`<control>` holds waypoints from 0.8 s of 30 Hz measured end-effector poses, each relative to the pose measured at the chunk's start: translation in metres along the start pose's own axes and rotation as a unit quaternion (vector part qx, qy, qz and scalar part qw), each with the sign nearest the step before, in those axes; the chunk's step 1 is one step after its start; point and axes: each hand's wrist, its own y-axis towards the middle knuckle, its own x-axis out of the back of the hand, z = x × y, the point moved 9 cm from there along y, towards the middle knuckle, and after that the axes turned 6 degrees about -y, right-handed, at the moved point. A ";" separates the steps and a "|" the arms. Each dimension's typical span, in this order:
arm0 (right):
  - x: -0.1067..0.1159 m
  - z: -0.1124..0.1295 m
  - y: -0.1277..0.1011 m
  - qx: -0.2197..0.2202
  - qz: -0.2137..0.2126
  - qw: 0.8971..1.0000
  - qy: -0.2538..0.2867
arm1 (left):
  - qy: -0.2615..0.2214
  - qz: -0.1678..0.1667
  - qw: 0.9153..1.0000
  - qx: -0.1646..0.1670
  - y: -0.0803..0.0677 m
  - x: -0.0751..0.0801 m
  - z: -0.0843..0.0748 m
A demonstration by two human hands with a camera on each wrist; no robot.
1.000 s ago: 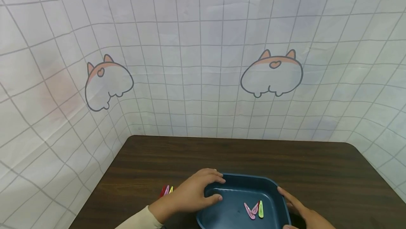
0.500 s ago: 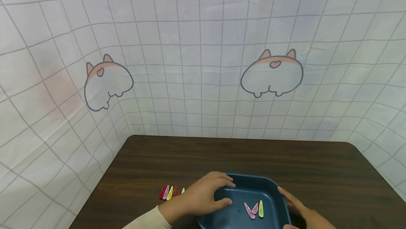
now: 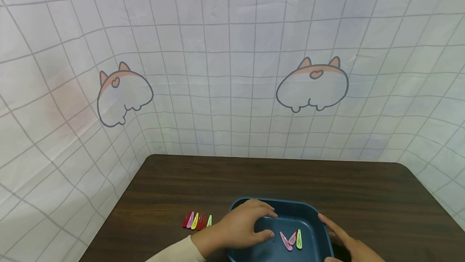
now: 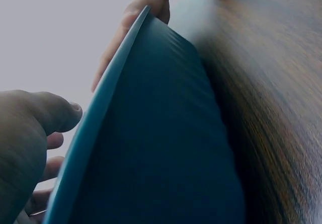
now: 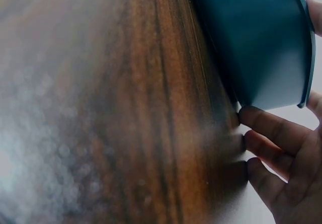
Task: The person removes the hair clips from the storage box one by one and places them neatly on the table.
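Change: left hand has slid right over the tray's left rim since a second ago; more of the clip row on the table now shows; right hand and tray unmoved.
Table: dark wood grain, backed by a gridded white cloth.
Tray: dark teal, rounded corners, at the near edge of the table, sitting between the two hands.
Left hand: draped over the tray's left wall, fingers curled on the far rim, thumb inside the tray, pointing at the clips there, just short of them.
Right hand: flat against the tray's right outer wall, fingers straight and slightly spread, tips at the table.
Clips in tray: two pink crossed in a V, one yellow-green just beside them.
Clips on table: short row, red, pink, yellow and green, left of the tray, near the left wrist.
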 end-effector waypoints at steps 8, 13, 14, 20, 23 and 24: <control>-0.001 0.000 0.000 -0.001 -0.002 1.000 -0.003 | 0.019 -0.005 1.000 0.002 0.007 -0.008 -0.003; -0.003 -0.002 0.000 -0.002 0.002 1.000 0.005 | 0.032 -0.018 0.999 -0.001 0.011 -0.011 -0.005; -0.003 -0.003 0.000 -0.001 0.003 1.000 0.007 | 0.035 -0.022 0.999 -0.002 0.011 -0.011 -0.006; -0.004 -0.007 0.000 -0.012 0.013 1.000 0.009 | 0.049 -0.032 0.998 0.001 0.015 -0.015 -0.008; -0.004 -0.007 0.001 -0.016 0.013 1.000 0.004 | 0.052 -0.031 0.998 0.009 0.016 -0.017 -0.007; -0.004 -0.007 0.001 -0.017 0.012 1.000 0.001 | 0.052 -0.030 0.998 0.012 0.017 -0.018 -0.007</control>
